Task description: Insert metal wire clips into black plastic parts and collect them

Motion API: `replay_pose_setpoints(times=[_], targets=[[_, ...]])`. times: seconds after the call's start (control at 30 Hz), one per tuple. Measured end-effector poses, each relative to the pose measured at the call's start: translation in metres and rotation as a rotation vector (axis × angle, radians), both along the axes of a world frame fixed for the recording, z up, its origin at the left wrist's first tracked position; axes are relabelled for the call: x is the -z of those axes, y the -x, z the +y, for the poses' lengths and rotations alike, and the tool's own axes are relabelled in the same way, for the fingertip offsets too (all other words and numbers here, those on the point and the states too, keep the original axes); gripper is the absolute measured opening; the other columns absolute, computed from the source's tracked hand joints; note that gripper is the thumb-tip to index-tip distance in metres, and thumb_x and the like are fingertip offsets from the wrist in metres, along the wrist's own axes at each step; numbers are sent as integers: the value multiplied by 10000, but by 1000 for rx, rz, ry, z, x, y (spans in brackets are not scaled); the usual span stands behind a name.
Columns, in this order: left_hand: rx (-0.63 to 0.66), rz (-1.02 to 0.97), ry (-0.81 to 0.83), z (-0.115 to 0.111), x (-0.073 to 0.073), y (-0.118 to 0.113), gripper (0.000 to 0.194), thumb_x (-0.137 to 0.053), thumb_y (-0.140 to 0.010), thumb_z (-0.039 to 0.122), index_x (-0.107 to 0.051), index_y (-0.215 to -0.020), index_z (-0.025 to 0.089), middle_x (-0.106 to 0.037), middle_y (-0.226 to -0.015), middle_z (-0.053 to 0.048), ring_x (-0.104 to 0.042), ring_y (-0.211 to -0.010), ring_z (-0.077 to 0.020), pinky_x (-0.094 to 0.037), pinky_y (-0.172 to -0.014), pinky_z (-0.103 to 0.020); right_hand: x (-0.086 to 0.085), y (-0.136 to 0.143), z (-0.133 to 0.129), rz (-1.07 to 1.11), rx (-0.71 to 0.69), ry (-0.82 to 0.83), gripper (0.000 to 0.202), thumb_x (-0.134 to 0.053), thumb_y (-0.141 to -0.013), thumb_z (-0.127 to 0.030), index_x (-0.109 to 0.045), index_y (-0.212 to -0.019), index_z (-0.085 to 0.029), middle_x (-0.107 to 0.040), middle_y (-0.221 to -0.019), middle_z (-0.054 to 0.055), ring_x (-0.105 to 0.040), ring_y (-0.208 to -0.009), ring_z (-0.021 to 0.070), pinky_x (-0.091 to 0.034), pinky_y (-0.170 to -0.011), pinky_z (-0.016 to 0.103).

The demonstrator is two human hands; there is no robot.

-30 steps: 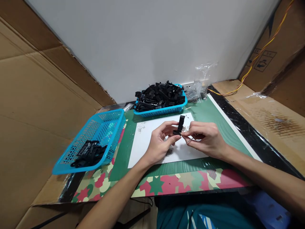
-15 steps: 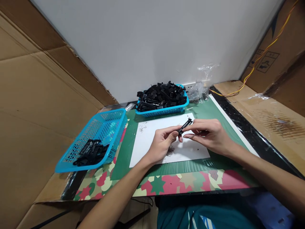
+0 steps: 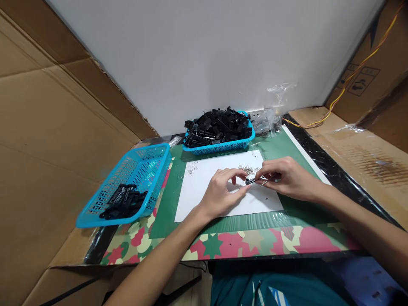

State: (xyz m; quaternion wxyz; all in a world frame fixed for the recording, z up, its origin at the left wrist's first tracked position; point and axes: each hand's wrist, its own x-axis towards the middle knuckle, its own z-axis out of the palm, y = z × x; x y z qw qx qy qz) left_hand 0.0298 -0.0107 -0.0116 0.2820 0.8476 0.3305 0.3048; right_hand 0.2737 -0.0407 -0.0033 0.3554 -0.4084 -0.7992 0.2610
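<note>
A slim black plastic part [image 3: 250,181] is held over the white sheet, in the fingers of my right hand [image 3: 282,178]. A thin metal tool [image 3: 264,183] also sticks out of that hand, below the part; its exact kind is unclear. My left hand [image 3: 223,191] curves around the part's near end with thumb and fingers apart; the thumb tip is close to it, and I cannot tell if it touches. Small metal pieces [image 3: 245,169] lie heaped behind the hands, and a few more [image 3: 192,167] lie at the sheet's left corner.
The white sheet [image 3: 197,191] lies on a green mat [image 3: 164,212]. A blue basket [image 3: 219,147] heaped with black parts stands at the back. Another blue basket [image 3: 127,163] at left holds several black parts. Plastic bags [image 3: 267,123] sit back right; cardboard [image 3: 79,127] walls the left side.
My left hand has let its grip on the black part open up. The part has turned and come lower, now in my right hand. The camera view has shifted slightly.
</note>
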Motion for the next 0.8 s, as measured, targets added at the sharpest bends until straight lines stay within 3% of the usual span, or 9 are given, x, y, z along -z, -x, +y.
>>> replay_pose_setpoints(times=[0.2, 0.37, 0.5, 0.6, 0.67, 0.8], targets=[[27, 73, -104, 0, 9, 0, 149, -793, -902, 300, -752, -1013, 210, -776, -861, -16, -663, -735, -187, -413, -834, -367, 0, -3, 0, -63, -14, 90, 110, -702, -922, -199, -811, -916, -217, -711, -789, 27, -591, -657, 156, -424, -609, 294], [57, 118, -191, 0, 11, 1, 144, -796, -887, 269, -746, -998, 192, -780, -859, -17, -671, -739, -184, -408, -812, -358, 6, -5, 3, -66, -4, -50, 279, -552, -1033, -197, -811, -1120, -250, -731, -1013, 76, -690, -855, 197, -524, -749, 321], [76, 94, -264, -2, 12, 1, 121, -794, -868, 203, -740, -973, 180, -795, -877, -10, -688, -765, -181, -402, -803, -356, 6, 2, 2, 59, 137, -136, 205, -628, -1004, -212, -826, -1047, -238, -783, -1076, 82, -735, -958, 231, -559, -853, 357], [94, 83, -309, -2, 12, 0, 99, -789, -874, 206, -726, -944, 176, -797, -870, -3, -691, -766, -175, -392, -787, -355, 3, 14, -1, 320, 224, 65, 114, -741, -946, -293, -812, -947, -204, -814, -895, 59, -759, -795, 210, -588, -740, 321], [105, 82, -320, -2, 12, -1, 96, -785, -882, 210, -719, -943, 177, -802, -890, 0, -696, -782, -173, -390, -791, -355, 2, 24, -2, 470, 242, 213, 179, -793, -902, -367, -794, -866, -191, -796, -781, 49, -744, -696, 200, -585, -652, 304], [101, 84, -331, -2, 13, -2, 79, -771, -884, 208, -716, -934, 181, -795, -860, 4, -697, -787, -174, -395, -788, -349, 8, 35, -2, 485, 270, 264, 267, -821, -857, -438, -783, -802, -179, -783, -737, 62, -730, -660, 200, -577, -620, 312]])
